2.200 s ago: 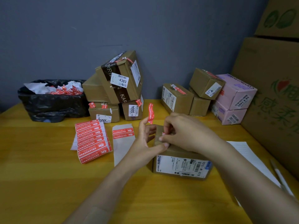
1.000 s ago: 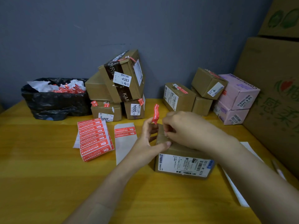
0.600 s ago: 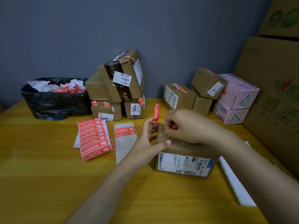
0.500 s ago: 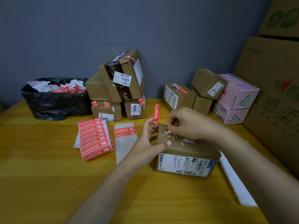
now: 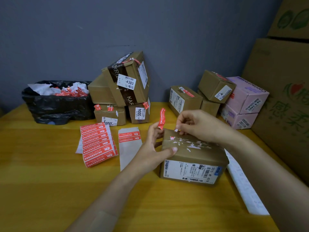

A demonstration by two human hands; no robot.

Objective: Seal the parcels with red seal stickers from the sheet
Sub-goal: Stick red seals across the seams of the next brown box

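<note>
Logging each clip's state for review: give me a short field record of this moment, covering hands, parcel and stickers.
left hand: grips the parcel, thumb on top; holds a red sticker strip upright
right hand: pinches a white scrap above the parcel's top
parcel top: white residue, one red remnant
sticker sheets: full sheet; used sheet, two stickers left

we seem to be in a parcel sorting room: labelled parcels stacked beyond our fingers, big cartons right of them.
</note>
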